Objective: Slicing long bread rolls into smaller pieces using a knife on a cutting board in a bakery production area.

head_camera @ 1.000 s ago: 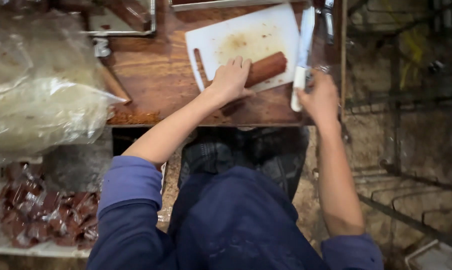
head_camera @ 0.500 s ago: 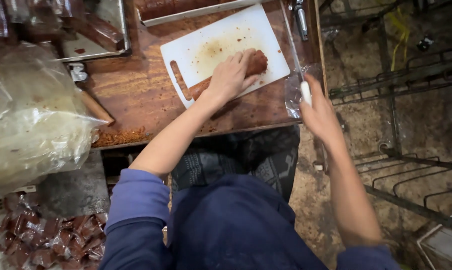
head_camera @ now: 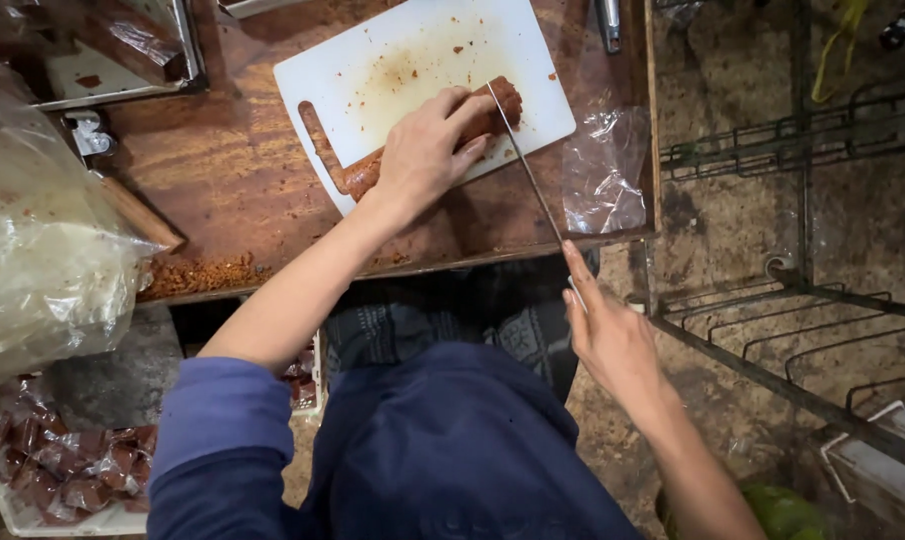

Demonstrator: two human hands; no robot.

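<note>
A white cutting board (head_camera: pixel 413 55) lies on a brown wooden table (head_camera: pixel 223 180). On it rests a reddish-brown log of food (head_camera: pixel 500 100). My left hand (head_camera: pixel 425 150) presses down on the log and covers its middle. My right hand (head_camera: pixel 611 335) grips the handle of a long thin knife (head_camera: pixel 525 165), whose blade edge reaches up to the log's right end, close to my left fingertips.
A clear plastic bag (head_camera: pixel 603 165) lies at the table's right edge. A large filled plastic bag (head_camera: pixel 33 230) sits left, a metal tray (head_camera: pixel 113 50) above it. A white tray of wrapped brown pieces (head_camera: pixel 58 470) is at lower left. Wire racks (head_camera: pixel 803 330) stand right.
The knife has swung from beside the board's right edge to lie with its blade on the log's right end. My right hand pulled back toward my body. My left hand stayed on the log.
</note>
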